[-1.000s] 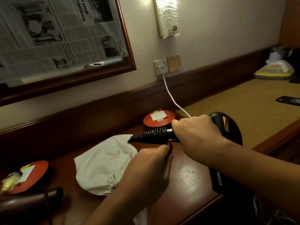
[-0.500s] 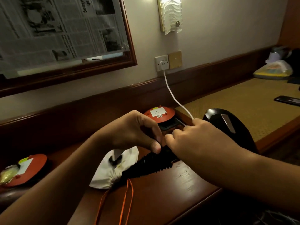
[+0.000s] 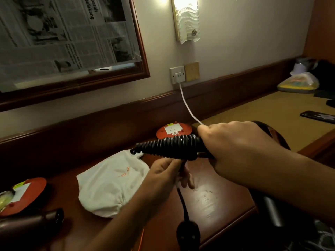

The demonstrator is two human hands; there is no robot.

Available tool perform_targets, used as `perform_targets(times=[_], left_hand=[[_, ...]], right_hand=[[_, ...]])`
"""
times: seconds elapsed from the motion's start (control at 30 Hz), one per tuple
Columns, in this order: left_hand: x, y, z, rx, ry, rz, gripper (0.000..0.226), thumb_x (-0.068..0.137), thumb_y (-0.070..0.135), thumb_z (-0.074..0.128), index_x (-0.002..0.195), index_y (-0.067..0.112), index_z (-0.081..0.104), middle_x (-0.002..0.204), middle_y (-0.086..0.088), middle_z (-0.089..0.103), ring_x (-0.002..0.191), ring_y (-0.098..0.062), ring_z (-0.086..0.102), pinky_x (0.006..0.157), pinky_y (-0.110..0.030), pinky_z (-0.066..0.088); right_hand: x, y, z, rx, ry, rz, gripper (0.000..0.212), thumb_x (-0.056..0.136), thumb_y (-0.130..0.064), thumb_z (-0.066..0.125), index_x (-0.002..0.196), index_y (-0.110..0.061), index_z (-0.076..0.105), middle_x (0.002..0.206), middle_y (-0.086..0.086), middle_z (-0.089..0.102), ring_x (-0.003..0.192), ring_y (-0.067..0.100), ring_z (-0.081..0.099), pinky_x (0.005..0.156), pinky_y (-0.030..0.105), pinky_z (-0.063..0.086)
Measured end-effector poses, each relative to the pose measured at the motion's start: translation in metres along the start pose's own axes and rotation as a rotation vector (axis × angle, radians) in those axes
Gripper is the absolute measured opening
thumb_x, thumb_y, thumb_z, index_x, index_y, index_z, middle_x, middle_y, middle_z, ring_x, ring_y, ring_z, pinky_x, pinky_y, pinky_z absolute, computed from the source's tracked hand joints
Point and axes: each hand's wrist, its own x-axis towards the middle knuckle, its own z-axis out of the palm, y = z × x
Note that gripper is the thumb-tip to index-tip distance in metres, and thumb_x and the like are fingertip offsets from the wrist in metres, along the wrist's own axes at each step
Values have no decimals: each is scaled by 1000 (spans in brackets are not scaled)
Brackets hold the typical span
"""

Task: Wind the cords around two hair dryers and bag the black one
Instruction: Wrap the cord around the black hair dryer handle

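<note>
Wooden desk (image 3: 208,196): white bag (image 3: 110,183) lying flat. Above it, right hand (image 3: 235,147) grips black hair dryer (image 3: 280,140), coiled cord (image 3: 168,145) wound on; left hand (image 3: 163,173) pinches the cord's tail. Wall: socket (image 3: 177,76), lit lamp (image 3: 186,19).

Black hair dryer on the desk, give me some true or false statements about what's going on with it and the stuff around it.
1. The right hand holds the black hair dryer above the table. True.
2. The black hair dryer is already inside the white bag. False: the bag lies on the table, and the dryer is outside it, in the hand.
3. The left hand is empty. False: it pinches the cord just under the coils.
4. The plug hangs loose below the left hand. True.
5. A white cable is plugged into the wall socket. True.
</note>
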Motion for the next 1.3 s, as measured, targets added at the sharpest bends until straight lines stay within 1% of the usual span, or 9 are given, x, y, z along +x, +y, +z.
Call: perform_targets(times=[0.07,0.17,0.33,0.5,0.7,0.83,1.0,1.13,1.3], left_hand=[[-17,5,20,40,-13,-37,34,105,43,42,102,15,61,72,-7,60,70,-32,65,77,-56,54],[-32,13,36,364,-72,-54,21,104,40,51,124,40,48,75,-9,64,71,-30,65,71,-43,55],[-22,34,20,1059,35,263,15,100,35,56,94,23,61,76,14,55,67,-7,50,55,-15,28],[8,75,-24,1179,-233,374,14,86,39,78,96,29,79,82,13,74,73,-2,68,64,-17,53],[39,78,-63,818,-377,232,24,67,26,90,88,22,78,85,4,76,83,-16,72,77,-36,58],[39,43,-69,193,-432,91,15,81,15,79,93,8,74,90,-8,73,84,-25,69,79,-36,57],[25,0,-42,-361,-109,-90,44,55,45,96,83,17,77,81,-7,70,75,-21,68,68,-34,56],[7,-17,-15,-443,79,-194,31,78,32,81,100,10,75,91,-17,65,73,-24,66,65,-37,54],[-7,-13,9,-321,248,-203,28,105,21,49,112,13,75,104,-12,75,91,-23,70,84,-36,56]], right_hand=[[12,5,9,-22,-24,68,28,90,-21,59,115,-23,48,76,-8,41,67,16,46,53,28,33],[28,3,25,-72,-125,107,24,91,-15,58,115,-17,56,83,-3,51,72,19,52,60,31,39],[30,-12,58,-142,-253,19,21,91,-12,57,112,-17,59,97,1,65,83,22,63,67,33,43],[19,-21,66,-43,-266,-124,21,92,-11,59,111,-19,59,93,0,66,84,22,64,78,38,53],[10,-27,51,-47,-166,-233,16,94,-16,57,110,-18,53,90,-2,62,73,18,58,66,31,44],[9,-23,41,-18,-123,-240,19,92,-21,58,110,-24,52,91,-5,63,77,16,60,69,32,46],[14,-16,39,26,-90,-175,23,90,-30,58,111,-28,50,88,-8,59,72,14,53,60,28,35],[27,-12,49,97,-111,-57,21,87,-29,61,106,-27,53,81,-9,56,68,13,53,60,27,43],[48,-10,72,144,-244,131,13,85,-22,64,90,-23,52,79,-5,53,65,11,50,59,28,45]])
